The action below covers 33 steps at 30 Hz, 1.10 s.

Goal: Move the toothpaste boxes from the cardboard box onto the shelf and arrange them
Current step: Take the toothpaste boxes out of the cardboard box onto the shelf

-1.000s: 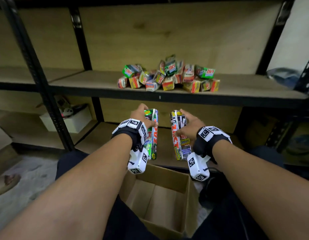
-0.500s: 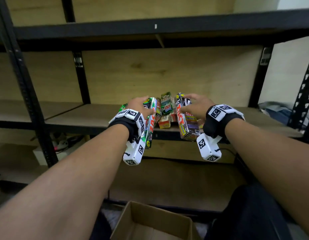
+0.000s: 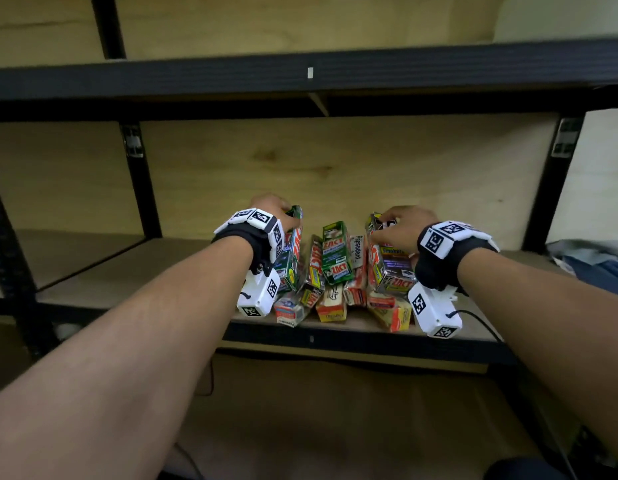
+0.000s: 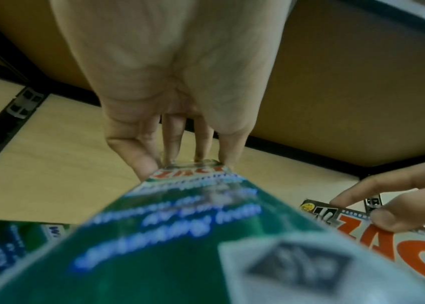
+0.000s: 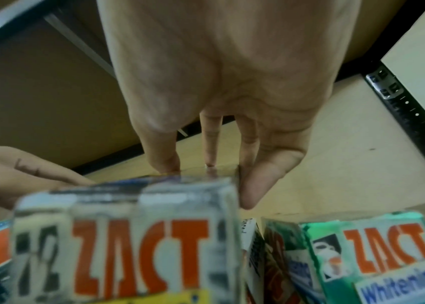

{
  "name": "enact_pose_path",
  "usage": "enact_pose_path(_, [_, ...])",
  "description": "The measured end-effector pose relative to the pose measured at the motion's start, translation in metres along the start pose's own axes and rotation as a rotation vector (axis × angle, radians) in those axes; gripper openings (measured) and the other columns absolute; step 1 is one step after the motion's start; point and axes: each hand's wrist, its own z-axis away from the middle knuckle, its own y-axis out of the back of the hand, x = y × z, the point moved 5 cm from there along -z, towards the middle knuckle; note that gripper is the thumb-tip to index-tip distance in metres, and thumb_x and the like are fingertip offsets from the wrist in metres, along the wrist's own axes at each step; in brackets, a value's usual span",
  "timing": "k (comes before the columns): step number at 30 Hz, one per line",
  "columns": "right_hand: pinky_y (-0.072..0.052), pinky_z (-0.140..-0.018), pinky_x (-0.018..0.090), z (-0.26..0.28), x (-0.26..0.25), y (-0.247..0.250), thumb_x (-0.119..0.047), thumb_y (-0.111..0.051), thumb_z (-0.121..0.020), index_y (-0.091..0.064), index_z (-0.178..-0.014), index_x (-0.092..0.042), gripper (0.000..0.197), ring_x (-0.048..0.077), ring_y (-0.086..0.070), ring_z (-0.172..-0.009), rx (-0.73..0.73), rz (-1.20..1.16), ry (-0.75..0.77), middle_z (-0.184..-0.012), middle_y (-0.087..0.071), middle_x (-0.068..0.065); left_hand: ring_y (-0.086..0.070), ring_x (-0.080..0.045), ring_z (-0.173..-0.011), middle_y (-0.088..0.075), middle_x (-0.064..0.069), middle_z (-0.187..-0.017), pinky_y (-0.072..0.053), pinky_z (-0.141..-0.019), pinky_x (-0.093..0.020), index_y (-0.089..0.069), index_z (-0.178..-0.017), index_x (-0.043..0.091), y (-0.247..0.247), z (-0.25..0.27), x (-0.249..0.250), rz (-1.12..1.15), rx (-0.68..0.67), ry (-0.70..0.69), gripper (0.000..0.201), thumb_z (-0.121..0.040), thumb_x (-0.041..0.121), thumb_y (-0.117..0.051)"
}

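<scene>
Glossy green carton (image 3: 289,252) in left hand (image 3: 271,209), silvery, seemingly film-wrapped carton (image 3: 390,261) in right hand (image 3: 406,221).

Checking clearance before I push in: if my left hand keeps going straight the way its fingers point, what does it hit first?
Probably the plywood back panel of the shelf. The left hand, holding a green toothpaste box, points past the pile's left edge; nothing shows between, though depth is unclear.

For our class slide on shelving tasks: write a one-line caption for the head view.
Both hands, left and right, each set a toothpaste box onto the pile on the shelf.
</scene>
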Motion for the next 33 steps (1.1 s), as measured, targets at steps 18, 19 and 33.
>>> enact_pose_path(18, [-0.049, -0.095, 0.031, -0.057, 0.014, -0.046, -0.056, -0.05, -0.094, -0.063, -0.116, -0.021, 0.043, 0.028, -0.06, -0.108, -0.033, 0.096, -0.008, -0.13, -0.058, 0.003, -0.068, -0.016, -0.073, -0.075, 0.006, -0.085, -0.058, -0.075, -0.039, -0.075, -0.071, 0.033, -0.111, -0.127, -0.063, -0.282, -0.398, 0.137, 0.014, -0.063, 0.044, -0.08])
enact_pose_path(19, [-0.048, -0.094, 0.03, -0.056, 0.013, -0.045, -0.057, -0.05, -0.093, -0.063, -0.117, -0.021, 0.044, 0.028, -0.06, -0.108, -0.038, 0.097, -0.007, -0.131, -0.058, 0.003, -0.07, -0.02, -0.073, -0.075, 0.006, -0.086, -0.059, -0.074, -0.042, -0.076, -0.068, 0.037, -0.107, -0.121, -0.058, -0.295, -0.416, 0.139, 0.015, -0.059, 0.047, -0.081])
enact_pose_path(33, [-0.055, -0.093, 0.042, -0.004, 0.007, 0.005, -0.037, -0.044, -0.101, -0.069, -0.118, -0.004, 0.044, 0.033, -0.067, -0.103, -0.073, 0.178, -0.017, -0.119, -0.068, 0.015, -0.066, -0.024, -0.1, -0.072, -0.004, -0.108, -0.057, -0.085, -0.033, -0.076, -0.102, 0.014, -0.024, 0.025, 0.03, -0.117, -0.274, -0.068, 0.028, -0.088, 0.035, -0.065])
